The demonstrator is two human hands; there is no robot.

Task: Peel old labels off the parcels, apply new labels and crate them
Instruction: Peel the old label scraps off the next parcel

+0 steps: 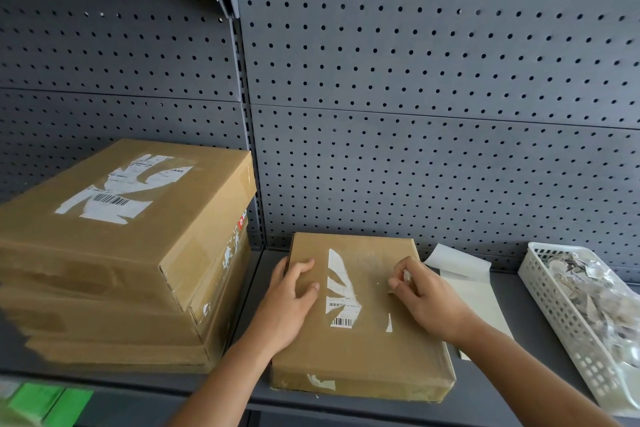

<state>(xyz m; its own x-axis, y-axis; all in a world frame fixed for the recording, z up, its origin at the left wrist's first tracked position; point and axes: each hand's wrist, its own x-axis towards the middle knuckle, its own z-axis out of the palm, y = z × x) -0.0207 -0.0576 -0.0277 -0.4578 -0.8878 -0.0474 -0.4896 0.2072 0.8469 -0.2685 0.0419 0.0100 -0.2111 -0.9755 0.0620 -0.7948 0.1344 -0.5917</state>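
A flat brown parcel (360, 350) lies on the grey shelf (526, 350) in front of me. Torn white remains of an old label (341, 291) with a barcode run down its middle. My left hand (294, 295) presses on the parcel's left top, fingers spread and slightly bent. My right hand (426, 298) rests on the parcel's right side and pinches a small scrap of peeled label (406, 276) between thumb and fingers. A stack of larger brown parcels (114, 253) stands at the left; the top one carries a torn label (124, 189).
A white perforated basket (557, 319) holding several crumpled label scraps stands at the right. Sheets of white label paper (464, 267) lie behind and right of the flat parcel. A grey pegboard wall (433, 80) backs the shelf. Green packages (52, 404) show below left.
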